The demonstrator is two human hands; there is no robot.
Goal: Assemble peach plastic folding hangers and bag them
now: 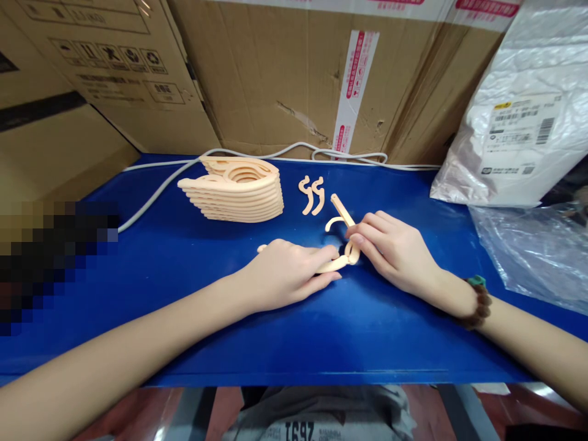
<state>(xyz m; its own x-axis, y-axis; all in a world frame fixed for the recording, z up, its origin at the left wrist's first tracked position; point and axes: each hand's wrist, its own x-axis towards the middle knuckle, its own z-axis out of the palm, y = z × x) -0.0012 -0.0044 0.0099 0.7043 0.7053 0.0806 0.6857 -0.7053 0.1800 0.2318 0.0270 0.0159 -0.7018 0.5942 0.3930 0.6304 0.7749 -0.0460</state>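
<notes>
A peach plastic folding hanger (340,215) lies on the blue table (193,306), partly under both hands. My left hand (287,275) lies over one arm of it, fingers closed around the piece. My right hand (390,251) pinches the hanger's joint with thumb and fingers; the other arm and the curved hook stick out behind it. Two loose peach hooks (312,195) lie just beyond the hands. A stack of several folded peach hangers (236,196) stands at the back, left of the hooks.
Large cardboard boxes (294,73) wall off the back edge. A white cable (156,190) runs along the back of the table. A white plastic parcel bag (514,122) and a clear plastic bag (533,251) sit at the right. A blurred patch covers the left edge.
</notes>
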